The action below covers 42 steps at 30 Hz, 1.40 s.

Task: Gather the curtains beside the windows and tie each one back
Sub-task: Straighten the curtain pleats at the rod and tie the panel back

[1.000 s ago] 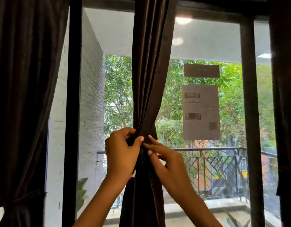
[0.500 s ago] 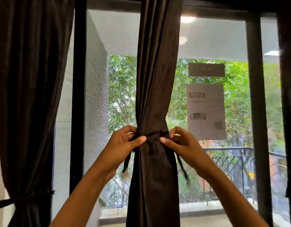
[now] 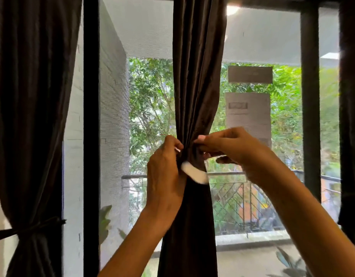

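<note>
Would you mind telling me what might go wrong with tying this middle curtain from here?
The tie ends look loose and blurred, so they may slip from the left hand or right hand before a knot forms. The gathered middle curtain could then spread open again.

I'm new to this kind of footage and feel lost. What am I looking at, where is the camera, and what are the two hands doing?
There is no machine here. A camera worn on a person's head looks forward at a window, so the two bare arms are the wearer's own. Both hands work at the waist of the middle curtain, a dark panel gathered into a bunch. The left hand grips the bunch, and the right hand pinches it from the other side. A blurred white piece shows between them; what it is I cannot tell. The left curtain is already tied back with a band.
</note>
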Each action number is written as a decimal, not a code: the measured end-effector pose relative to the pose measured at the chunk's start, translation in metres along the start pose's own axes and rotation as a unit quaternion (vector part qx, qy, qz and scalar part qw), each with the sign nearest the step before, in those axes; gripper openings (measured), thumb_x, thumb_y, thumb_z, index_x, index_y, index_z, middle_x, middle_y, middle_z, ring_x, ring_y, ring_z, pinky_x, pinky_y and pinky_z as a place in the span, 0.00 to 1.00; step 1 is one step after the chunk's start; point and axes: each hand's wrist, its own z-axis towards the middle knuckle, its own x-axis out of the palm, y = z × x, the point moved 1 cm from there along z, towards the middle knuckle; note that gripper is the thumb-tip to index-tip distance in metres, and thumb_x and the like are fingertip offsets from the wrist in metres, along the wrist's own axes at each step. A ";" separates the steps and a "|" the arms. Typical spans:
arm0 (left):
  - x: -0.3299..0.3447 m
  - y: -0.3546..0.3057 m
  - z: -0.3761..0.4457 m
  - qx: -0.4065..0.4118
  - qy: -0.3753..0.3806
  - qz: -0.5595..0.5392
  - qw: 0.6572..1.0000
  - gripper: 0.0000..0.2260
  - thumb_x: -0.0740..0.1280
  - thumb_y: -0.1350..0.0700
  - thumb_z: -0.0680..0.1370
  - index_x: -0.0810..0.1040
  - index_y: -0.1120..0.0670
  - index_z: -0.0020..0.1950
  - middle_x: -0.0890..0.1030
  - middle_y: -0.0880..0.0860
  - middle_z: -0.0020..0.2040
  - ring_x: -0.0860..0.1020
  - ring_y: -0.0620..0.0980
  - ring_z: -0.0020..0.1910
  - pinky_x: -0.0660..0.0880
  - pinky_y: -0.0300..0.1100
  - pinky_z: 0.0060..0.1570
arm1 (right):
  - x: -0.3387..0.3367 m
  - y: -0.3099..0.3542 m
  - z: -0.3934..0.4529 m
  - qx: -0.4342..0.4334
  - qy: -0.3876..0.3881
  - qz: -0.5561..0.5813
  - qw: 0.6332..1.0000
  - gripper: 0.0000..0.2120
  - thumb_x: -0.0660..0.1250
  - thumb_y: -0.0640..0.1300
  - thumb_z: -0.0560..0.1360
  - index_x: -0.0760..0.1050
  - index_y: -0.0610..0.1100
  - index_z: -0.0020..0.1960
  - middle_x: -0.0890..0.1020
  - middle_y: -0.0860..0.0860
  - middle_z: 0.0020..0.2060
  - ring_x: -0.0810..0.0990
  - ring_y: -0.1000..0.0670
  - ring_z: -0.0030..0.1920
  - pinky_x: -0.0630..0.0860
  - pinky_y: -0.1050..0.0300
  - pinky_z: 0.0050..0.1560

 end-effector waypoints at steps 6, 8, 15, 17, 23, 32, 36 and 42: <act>-0.009 0.003 0.004 0.058 0.052 -0.044 0.996 0.11 0.68 0.64 0.74 0.80 0.50 0.51 0.80 0.46 0.36 0.76 0.40 0.35 0.72 0.37 0.36 | 0.001 -0.010 0.003 0.039 0.007 0.025 0.999 0.09 0.66 0.42 0.75 0.83 0.43 0.51 0.86 0.45 0.43 0.81 0.58 0.37 0.71 0.61 0.42; -0.011 0.005 0.012 0.056 0.057 -0.019 0.997 0.06 0.71 0.63 0.73 0.84 0.55 0.47 0.84 0.51 0.40 0.78 0.41 0.38 0.75 0.36 0.42 | 0.003 -0.013 0.002 0.032 0.001 0.019 0.999 0.08 0.67 0.42 0.75 0.83 0.44 0.50 0.85 0.45 0.41 0.80 0.58 0.36 0.72 0.64 0.38; -0.014 0.003 0.020 -0.018 0.143 -0.056 0.988 0.10 0.76 0.58 0.70 0.77 0.50 0.45 0.78 0.49 0.29 0.74 0.40 0.27 0.71 0.36 0.28 | 0.013 -0.015 0.000 -0.017 -0.006 0.009 1.000 0.12 0.61 0.39 0.78 0.82 0.49 0.46 0.85 0.50 0.40 0.80 0.59 0.37 0.73 0.70 0.32; -0.016 0.005 0.025 -0.012 0.114 -0.044 0.992 0.03 0.73 0.58 0.73 0.80 0.54 0.43 0.76 0.47 0.28 0.73 0.39 0.27 0.67 0.30 0.28 | 0.012 -0.017 0.000 -0.025 0.005 0.015 1.000 0.12 0.61 0.40 0.79 0.82 0.49 0.48 0.85 0.51 0.41 0.79 0.59 0.36 0.73 0.71 0.32; -0.023 0.015 0.035 -0.219 0.122 -0.244 0.937 0.03 0.72 0.65 0.72 0.83 0.64 0.44 0.83 0.59 0.37 0.83 0.48 0.32 0.77 0.33 0.32 | 0.017 -0.034 -0.006 -0.087 0.004 0.023 0.996 0.14 0.71 0.47 0.72 0.76 0.45 0.57 0.85 0.51 0.44 0.82 0.62 0.43 0.75 0.69 0.38; -0.012 0.020 0.023 -0.178 0.096 -0.221 0.954 0.02 0.73 0.64 0.71 0.84 0.59 0.41 0.84 0.55 0.37 0.83 0.49 0.37 0.79 0.38 0.40 | 0.022 -0.059 0.001 -0.293 -0.091 -0.266 0.914 0.11 0.73 0.39 0.70 0.82 0.45 0.52 0.86 0.50 0.45 0.84 0.49 0.46 0.80 0.50 0.48; -0.007 0.015 0.016 0.038 0.010 0.010 0.999 0.02 0.74 0.57 0.72 0.84 0.54 0.43 0.80 0.48 0.41 0.78 0.44 0.38 0.73 0.31 0.40 | 0.009 -0.043 0.008 -0.409 -0.135 -0.354 0.830 0.07 0.68 0.40 0.71 0.84 0.44 0.46 0.84 0.47 0.40 0.83 0.45 0.39 0.80 0.47 0.36; -0.002 0.004 0.014 0.125 0.020 -0.035 0.991 0.06 0.72 0.55 0.73 0.83 0.57 0.45 0.81 0.51 0.40 0.79 0.44 0.38 0.75 0.42 0.40 | -0.007 -0.028 0.021 -0.488 -0.208 -0.339 0.777 0.05 0.68 0.40 0.74 0.83 0.43 0.43 0.81 0.49 0.44 0.81 0.49 0.39 0.76 0.52 0.32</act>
